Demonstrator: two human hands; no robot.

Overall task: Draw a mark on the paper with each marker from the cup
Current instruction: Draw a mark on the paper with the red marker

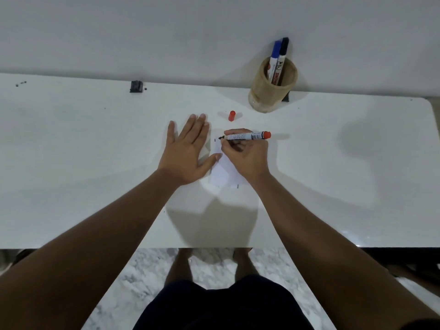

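A small white paper point(222, 173) lies on the white table point(95, 144), partly hidden under both hands. My right hand point(246, 156) grips an uncapped red marker point(250, 136), lying almost level with its tip pointing left at the paper's top edge. My left hand point(188, 148) rests flat, fingers spread, on the paper's left side. The marker's red cap point(231, 115) lies on the table just behind the paper. A wooden cup point(271, 88) at the back right holds a blue marker point(273, 58) and a black marker point(282, 59), both capped.
A small black block point(136, 86) sits at the table's back edge by the white wall. Another dark piece point(286, 97) shows behind the cup. The table's front edge point(214, 247) runs across below my forearms, with marbled floor beneath.
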